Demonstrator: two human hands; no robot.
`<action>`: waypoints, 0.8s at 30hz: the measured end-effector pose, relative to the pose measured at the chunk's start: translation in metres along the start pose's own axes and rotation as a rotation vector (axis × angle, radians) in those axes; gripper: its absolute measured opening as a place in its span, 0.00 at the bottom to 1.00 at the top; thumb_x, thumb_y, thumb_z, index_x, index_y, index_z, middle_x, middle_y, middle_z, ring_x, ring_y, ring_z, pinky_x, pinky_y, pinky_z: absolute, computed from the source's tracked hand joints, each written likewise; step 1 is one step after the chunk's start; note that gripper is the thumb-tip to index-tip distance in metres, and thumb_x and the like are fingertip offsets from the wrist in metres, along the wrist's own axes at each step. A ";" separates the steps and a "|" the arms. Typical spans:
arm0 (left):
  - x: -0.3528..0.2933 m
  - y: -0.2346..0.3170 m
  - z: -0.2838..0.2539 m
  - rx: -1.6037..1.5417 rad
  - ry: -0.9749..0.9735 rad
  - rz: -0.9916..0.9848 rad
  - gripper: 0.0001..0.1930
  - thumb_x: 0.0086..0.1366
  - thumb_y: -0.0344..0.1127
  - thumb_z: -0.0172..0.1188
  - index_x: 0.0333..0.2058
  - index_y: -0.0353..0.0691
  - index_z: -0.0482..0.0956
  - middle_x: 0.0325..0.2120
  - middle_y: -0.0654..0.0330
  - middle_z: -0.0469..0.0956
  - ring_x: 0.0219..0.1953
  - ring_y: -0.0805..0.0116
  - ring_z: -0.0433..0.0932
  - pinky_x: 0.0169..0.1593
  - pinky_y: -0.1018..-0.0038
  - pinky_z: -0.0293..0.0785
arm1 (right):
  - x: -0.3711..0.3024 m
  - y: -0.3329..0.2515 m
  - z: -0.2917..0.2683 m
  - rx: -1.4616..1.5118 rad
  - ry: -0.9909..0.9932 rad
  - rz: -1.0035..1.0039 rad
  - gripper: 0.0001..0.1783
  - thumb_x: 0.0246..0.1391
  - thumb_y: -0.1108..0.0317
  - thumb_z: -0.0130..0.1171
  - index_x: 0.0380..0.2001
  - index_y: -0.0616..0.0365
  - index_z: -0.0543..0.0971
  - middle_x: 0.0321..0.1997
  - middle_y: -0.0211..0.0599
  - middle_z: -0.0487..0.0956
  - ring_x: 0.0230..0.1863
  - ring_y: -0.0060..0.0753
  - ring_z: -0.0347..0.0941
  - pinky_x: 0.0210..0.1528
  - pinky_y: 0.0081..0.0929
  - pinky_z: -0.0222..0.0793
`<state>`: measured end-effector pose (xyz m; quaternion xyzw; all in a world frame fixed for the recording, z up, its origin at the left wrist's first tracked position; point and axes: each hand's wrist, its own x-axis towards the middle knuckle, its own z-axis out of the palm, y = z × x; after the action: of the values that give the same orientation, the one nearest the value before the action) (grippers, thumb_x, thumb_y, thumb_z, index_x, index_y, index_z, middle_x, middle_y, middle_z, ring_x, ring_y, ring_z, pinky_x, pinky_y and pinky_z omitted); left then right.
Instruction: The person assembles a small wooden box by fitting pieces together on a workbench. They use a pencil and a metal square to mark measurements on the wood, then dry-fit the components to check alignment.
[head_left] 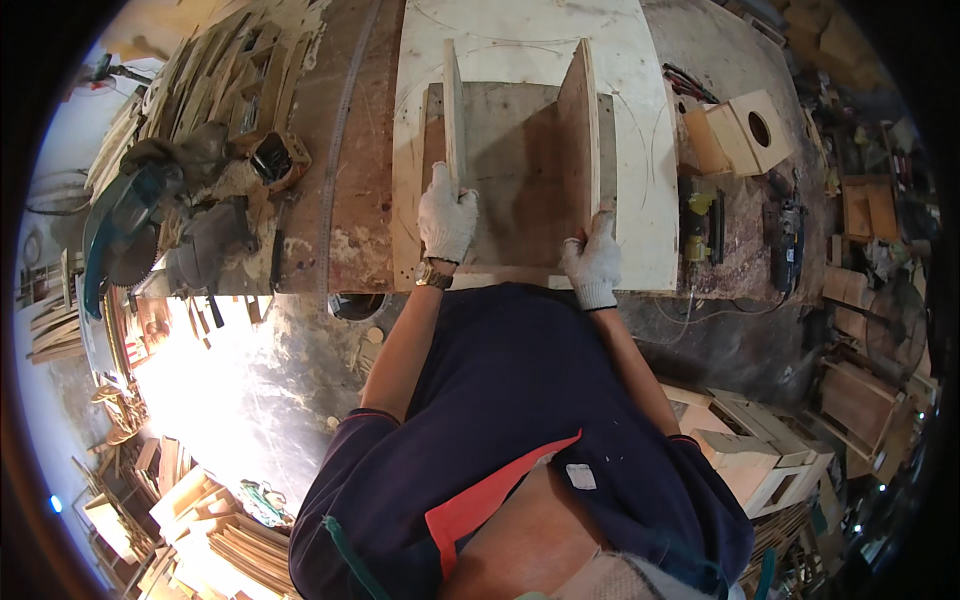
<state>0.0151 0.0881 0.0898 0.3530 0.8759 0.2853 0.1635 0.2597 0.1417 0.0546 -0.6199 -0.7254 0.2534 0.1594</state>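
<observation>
My left hand (pixel 447 215), in a white knit glove, is closed on the near end of an upright wooden board (pixel 452 115). My right hand (pixel 594 262), gloved the same way, grips the near lower end of a second upright board (pixel 579 130). The two boards stand on edge, roughly parallel, with a gap between them. Beneath them lies a flat, darker wooden panel (pixel 510 135), which rests on a large pale plywood sheet (pixel 642 215) on the workbench. My fingertips are partly hidden behind the boards.
On the bench's left are a long metal ruler (pixel 343 150), a power saw with a round blade (pixel 130 235) and a small open box (pixel 278 160). To the right sit a wooden box with a round hole (pixel 748 130), a yellow-black tool (pixel 703 225) and a cable. Wooden frames (pixel 765 440) stand behind my right arm.
</observation>
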 end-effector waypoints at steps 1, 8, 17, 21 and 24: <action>0.002 -0.002 0.000 -0.020 0.000 0.000 0.20 0.63 0.34 0.67 0.51 0.37 0.72 0.31 0.40 0.84 0.39 0.33 0.85 0.40 0.45 0.79 | 0.000 -0.003 -0.003 0.000 -0.005 0.013 0.41 0.56 0.70 0.63 0.73 0.57 0.63 0.46 0.56 0.86 0.41 0.67 0.84 0.41 0.56 0.79; 0.002 -0.003 0.002 -0.076 0.028 0.000 0.22 0.63 0.38 0.66 0.54 0.38 0.74 0.36 0.34 0.84 0.42 0.29 0.83 0.43 0.43 0.77 | 0.000 0.001 0.001 -0.006 0.005 0.044 0.43 0.54 0.69 0.66 0.73 0.57 0.63 0.44 0.53 0.86 0.39 0.66 0.84 0.40 0.57 0.79; 0.004 0.005 -0.002 -0.047 -0.072 -0.015 0.25 0.65 0.37 0.64 0.59 0.40 0.72 0.40 0.38 0.85 0.45 0.31 0.84 0.46 0.45 0.80 | 0.001 -0.008 -0.012 0.004 -0.026 0.102 0.35 0.58 0.65 0.63 0.68 0.63 0.68 0.38 0.62 0.85 0.42 0.70 0.84 0.43 0.57 0.79; 0.002 -0.004 -0.003 -0.084 -0.066 0.010 0.26 0.65 0.40 0.63 0.60 0.39 0.71 0.41 0.37 0.86 0.46 0.31 0.84 0.48 0.44 0.79 | 0.005 0.018 -0.003 0.110 -0.018 -0.014 0.32 0.60 0.63 0.63 0.65 0.61 0.70 0.36 0.61 0.85 0.40 0.71 0.83 0.42 0.58 0.78; 0.001 -0.007 0.001 -0.080 -0.069 0.002 0.28 0.65 0.41 0.62 0.62 0.38 0.71 0.42 0.36 0.85 0.47 0.30 0.84 0.50 0.43 0.78 | 0.006 0.013 -0.012 0.124 -0.100 -0.009 0.33 0.59 0.62 0.65 0.66 0.59 0.70 0.36 0.62 0.85 0.40 0.71 0.83 0.42 0.59 0.78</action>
<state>0.0113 0.0855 0.0844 0.3565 0.8574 0.3079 0.2071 0.2762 0.1511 0.0565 -0.5920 -0.7182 0.3277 0.1622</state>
